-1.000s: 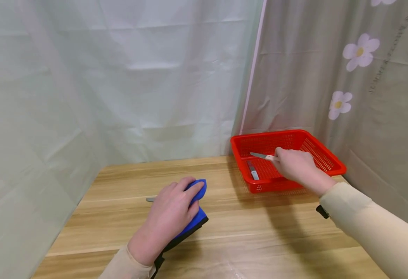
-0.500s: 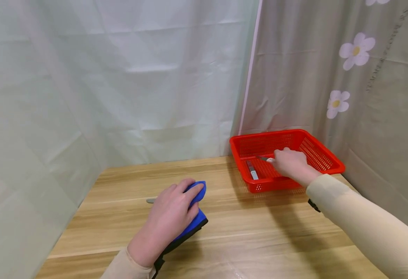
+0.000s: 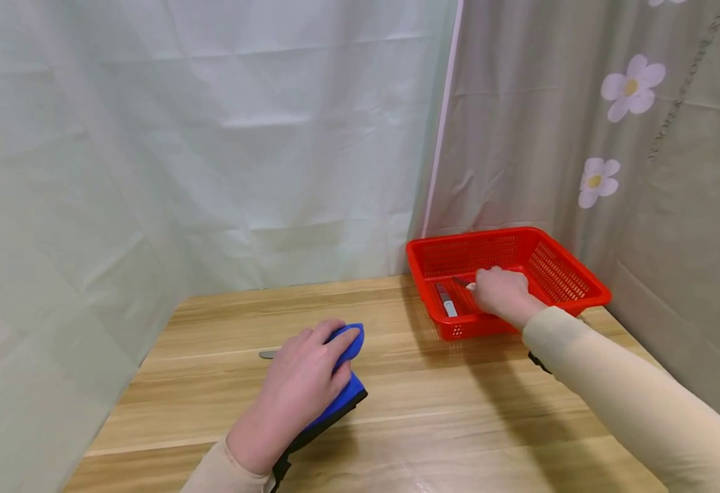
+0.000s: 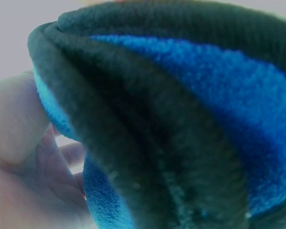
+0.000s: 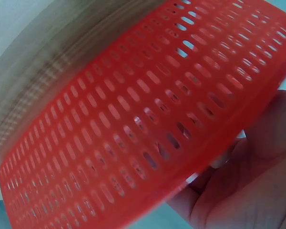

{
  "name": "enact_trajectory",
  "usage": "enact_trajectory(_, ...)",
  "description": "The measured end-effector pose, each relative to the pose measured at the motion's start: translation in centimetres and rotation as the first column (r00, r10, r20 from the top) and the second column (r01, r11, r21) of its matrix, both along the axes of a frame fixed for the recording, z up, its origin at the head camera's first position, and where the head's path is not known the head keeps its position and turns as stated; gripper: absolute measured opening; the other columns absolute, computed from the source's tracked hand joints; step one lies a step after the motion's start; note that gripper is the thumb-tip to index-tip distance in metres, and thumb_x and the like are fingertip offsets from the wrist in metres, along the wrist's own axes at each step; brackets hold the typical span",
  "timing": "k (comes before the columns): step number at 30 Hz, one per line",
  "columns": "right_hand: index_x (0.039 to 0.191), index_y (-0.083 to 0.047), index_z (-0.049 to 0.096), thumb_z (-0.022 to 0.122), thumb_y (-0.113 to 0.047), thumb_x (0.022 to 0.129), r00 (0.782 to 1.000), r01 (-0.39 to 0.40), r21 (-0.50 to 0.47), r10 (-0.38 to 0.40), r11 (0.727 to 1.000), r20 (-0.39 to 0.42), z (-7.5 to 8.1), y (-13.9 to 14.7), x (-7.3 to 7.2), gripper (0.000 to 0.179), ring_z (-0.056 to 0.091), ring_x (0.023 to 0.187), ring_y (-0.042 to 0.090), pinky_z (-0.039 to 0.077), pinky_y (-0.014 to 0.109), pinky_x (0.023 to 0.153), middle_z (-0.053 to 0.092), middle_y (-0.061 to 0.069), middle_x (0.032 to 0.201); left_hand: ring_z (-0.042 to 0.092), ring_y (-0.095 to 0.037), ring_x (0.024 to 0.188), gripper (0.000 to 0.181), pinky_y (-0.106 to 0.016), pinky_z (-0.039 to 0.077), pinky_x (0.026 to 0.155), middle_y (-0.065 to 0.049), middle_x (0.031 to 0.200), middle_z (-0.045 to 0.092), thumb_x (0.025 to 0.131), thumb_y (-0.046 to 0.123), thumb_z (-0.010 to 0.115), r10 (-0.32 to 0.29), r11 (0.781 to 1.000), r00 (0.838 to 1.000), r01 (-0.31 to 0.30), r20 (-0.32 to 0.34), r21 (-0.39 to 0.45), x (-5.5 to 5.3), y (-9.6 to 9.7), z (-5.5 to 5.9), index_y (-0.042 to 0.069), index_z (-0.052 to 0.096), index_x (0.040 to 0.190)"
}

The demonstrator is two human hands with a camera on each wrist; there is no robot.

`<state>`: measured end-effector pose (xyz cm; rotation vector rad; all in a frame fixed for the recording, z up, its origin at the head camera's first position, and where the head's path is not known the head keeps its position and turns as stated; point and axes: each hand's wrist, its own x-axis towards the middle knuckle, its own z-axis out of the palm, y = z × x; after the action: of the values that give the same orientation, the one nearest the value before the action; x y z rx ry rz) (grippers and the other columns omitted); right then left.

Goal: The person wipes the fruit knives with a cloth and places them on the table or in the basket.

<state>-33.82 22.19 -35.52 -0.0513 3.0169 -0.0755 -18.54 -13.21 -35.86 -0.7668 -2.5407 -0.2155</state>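
Note:
In the head view my left hand [image 3: 301,380] grips a folded blue cloth [image 3: 349,390] with black edging, low over the table. The left wrist view shows the cloth's folds [image 4: 229,105] filling most of the frame, with the thumb at the left. A grey blade tip [image 3: 267,355] juts out on the table beyond that hand; the rest of it is hidden. My right hand [image 3: 500,293] is down inside the red basket [image 3: 508,322], holding a knife [image 3: 462,282] by its pale handle, blade toward the left. Another knife [image 3: 446,301] with a whitish handle lies on the basket floor.
The basket's slotted wall [image 5: 109,109] stands between the right wrist camera and the fingers. The wooden table [image 3: 409,424] ends against hanging curtains [image 3: 298,171] at the back and sides.
My right hand has lowered the knife into the basket and shifted slightly left, so less of the blade shows. The left hand and cloth have stayed almost still.

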Motion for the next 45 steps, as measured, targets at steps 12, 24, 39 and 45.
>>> enact_trajectory(12,0.093,-0.007,0.074,0.067,-0.025,0.101,0.996,0.063,-0.035,-0.061,0.997,0.067,-0.9,-0.3,-1.5,0.021,0.065,0.084,0.033,0.057,0.057,0.087,0.069,0.012,0.084,0.074,-0.033,0.099,0.044,-0.048,0.063,0.088,-0.013,0.133,0.072,0.095,0.017,0.083,0.006,1.0,1.0,-0.006,0.022,-0.005,-0.1,-0.2,-0.4,0.012,0.078,0.138)
enact_trajectory(24,0.098,-0.005,0.072,0.068,-0.027,0.1,0.984,0.1,-0.062,-0.09,0.993,0.152,-1.5,-0.4,-2.4,0.022,0.063,0.091,0.033,0.054,0.057,0.093,0.067,0.013,0.089,0.074,-0.032,0.099,0.044,-0.05,0.063,0.088,-0.013,0.134,0.072,0.095,0.017,0.083,0.013,1.0,0.999,-0.013,0.037,-0.005,-0.2,-0.2,-0.8,0.013,0.078,0.138)
enact_trajectory(39,0.1,-0.008,0.076,0.083,-0.034,0.093,0.971,0.106,-0.137,-0.073,0.985,0.227,-2.6,0.1,-3.4,0.028,0.062,0.097,0.034,0.05,0.058,0.097,0.069,0.012,0.092,0.074,-0.034,0.103,0.044,-0.051,0.063,0.091,-0.014,0.135,0.071,0.095,0.017,0.085,0.027,1.0,0.998,-0.027,0.063,-0.005,-0.4,-0.4,-1.0,0.013,0.077,0.139)
enact_trajectory(45,0.102,-0.008,0.076,0.085,-0.036,0.093,0.971,0.106,-0.165,-0.066,0.981,0.232,-1.8,-0.3,-1.8,0.03,0.059,0.101,0.033,0.051,0.05,0.095,0.066,0.011,0.095,0.074,-0.033,0.103,0.044,-0.051,0.063,0.091,-0.013,0.135,0.071,0.095,0.018,0.086,0.03,1.0,0.996,-0.03,0.082,-0.004,-0.6,-0.6,-1.3,0.013,0.078,0.139)
